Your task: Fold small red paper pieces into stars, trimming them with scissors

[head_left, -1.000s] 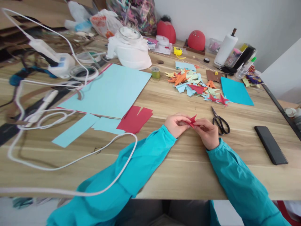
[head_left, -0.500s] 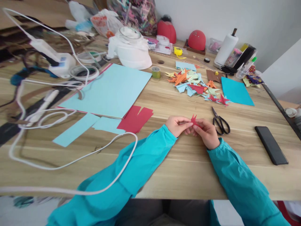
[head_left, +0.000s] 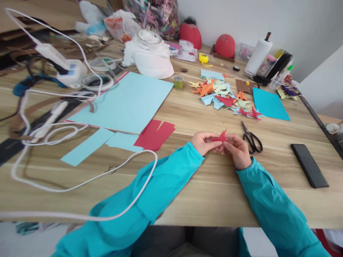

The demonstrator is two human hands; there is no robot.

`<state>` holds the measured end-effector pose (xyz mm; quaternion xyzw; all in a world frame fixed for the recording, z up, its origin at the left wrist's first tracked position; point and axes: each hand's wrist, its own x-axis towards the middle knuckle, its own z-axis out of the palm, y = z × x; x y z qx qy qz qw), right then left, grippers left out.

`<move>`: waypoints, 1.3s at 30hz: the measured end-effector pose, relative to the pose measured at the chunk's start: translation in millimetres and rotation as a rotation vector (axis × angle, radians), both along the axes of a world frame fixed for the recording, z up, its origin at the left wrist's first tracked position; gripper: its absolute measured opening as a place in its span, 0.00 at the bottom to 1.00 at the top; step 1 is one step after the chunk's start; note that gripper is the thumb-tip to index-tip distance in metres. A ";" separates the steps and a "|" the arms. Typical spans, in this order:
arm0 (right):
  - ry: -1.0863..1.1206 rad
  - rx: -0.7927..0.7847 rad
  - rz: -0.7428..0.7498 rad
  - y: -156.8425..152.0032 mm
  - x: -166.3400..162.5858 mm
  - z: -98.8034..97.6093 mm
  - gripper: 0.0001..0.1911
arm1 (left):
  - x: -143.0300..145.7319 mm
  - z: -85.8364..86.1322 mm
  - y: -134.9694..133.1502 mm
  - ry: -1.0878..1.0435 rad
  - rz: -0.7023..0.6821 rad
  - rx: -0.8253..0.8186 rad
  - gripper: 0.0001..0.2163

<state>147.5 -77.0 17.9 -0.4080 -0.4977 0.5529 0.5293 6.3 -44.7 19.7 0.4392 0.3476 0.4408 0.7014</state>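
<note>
A small folded piece of red paper, looking like an origami crane (head_left: 222, 136), is pinched between both my hands above the table. My left hand (head_left: 204, 143) closes its thumb and fingers on one side of it. On the other side, the fingertips of my right hand (head_left: 239, 150) grip it too. A pointed part sticks up between them; the lower folds are partly hidden by fingers. Just right of my right hand lie black-handled scissors (head_left: 251, 138). Beyond them is a pile of folded paper cranes (head_left: 215, 93) in orange, yellow, blue, green and red.
Left of my hands lie cut red paper (head_left: 155, 135), a light blue strip (head_left: 87, 147) and a large light blue sheet (head_left: 124, 101). A white cable (head_left: 154, 167) loops over my left sleeve. A phone (head_left: 309, 165) is at right, a turquoise sheet (head_left: 270, 103) behind it.
The red crane has turned in my fingers: two upright points showed before, and now one point rises with a longer side stretching toward my left hand. Both hands stay nearly in place.
</note>
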 end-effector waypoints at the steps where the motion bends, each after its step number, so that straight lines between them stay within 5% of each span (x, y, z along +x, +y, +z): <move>1: 0.010 0.000 -0.007 -0.9 -1.4 -0.3 0.10 | -0.1 1.0 -0.4 -0.007 -0.004 0.001 0.16; 14: 0.085 -0.037 -0.096 -2.3 -7.0 -3.2 0.09 | 2.6 2.3 -0.1 -0.053 -0.056 -0.091 0.15; 23: 0.152 -0.083 -0.199 2.2 -15.8 1.1 0.05 | 9.7 1.6 1.7 -0.070 0.048 -0.111 0.10; 39: 0.436 -0.167 -0.189 16.1 -23.8 -1.5 0.04 | 5.5 3.5 10.4 -0.295 0.041 -0.229 0.06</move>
